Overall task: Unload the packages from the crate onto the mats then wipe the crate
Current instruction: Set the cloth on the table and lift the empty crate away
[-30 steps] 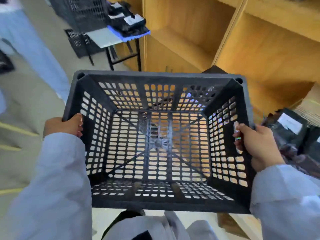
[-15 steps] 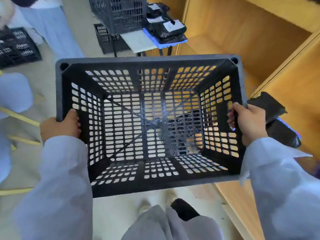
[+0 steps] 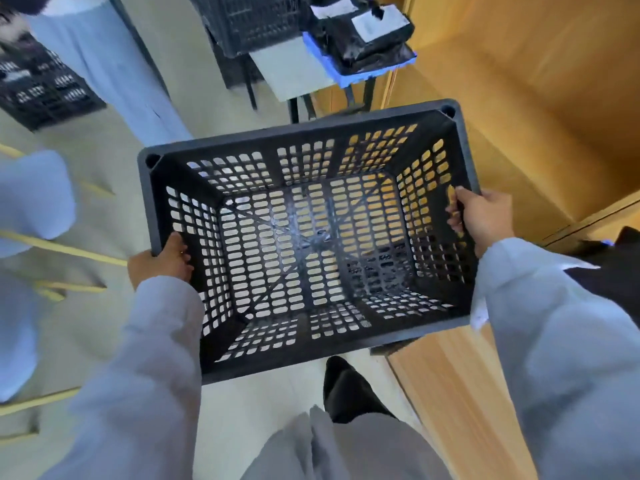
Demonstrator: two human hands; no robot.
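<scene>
— Where is the crate (image 3: 311, 244) seen, and how is it held?

— The black crate is held in the air above the floor (image 3: 221, 410), in front of the person, tilted so that its far right corner is higher. Nothing is seen inside it. The left hand (image 3: 159, 261) is closed around the left rim, with the fingers curled inside the wall. The right hand (image 3: 483, 216) is closed around the right rim in the same way. So each grip is holding the crate.

— And the packages?

— Black packages (image 3: 367, 32) with white labels are piled on a blue mat (image 3: 349, 76), on a small desk (image 3: 294, 74) farther away. Another crate (image 3: 249, 22) is placed on the same desk, beside the mat. Wooden shelving (image 3: 540, 109) is seen at the right.
</scene>
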